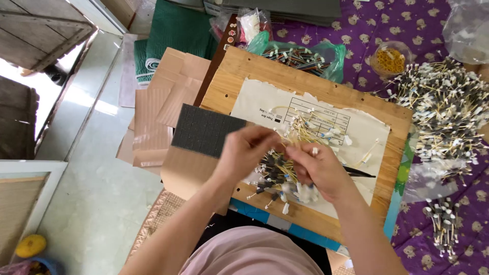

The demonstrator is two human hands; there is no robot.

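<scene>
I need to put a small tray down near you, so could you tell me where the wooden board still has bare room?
The light wooden board is bare along its far-left corner, between the dark grey foam pad and the white paper sheet, and along its right edge. The paper's middle is crowded with yellow wire pieces under the left hand and right hand.

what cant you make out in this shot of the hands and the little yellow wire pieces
Head view only:
- What the left hand and right hand pinch: blurred, fingers cover it.
- Each grip, shut or not: unclear.
- Part of the wire pile: hidden under both hands.
- Clear bag: cut off by the right edge.
- Contents of the small bowl: too small.
</scene>
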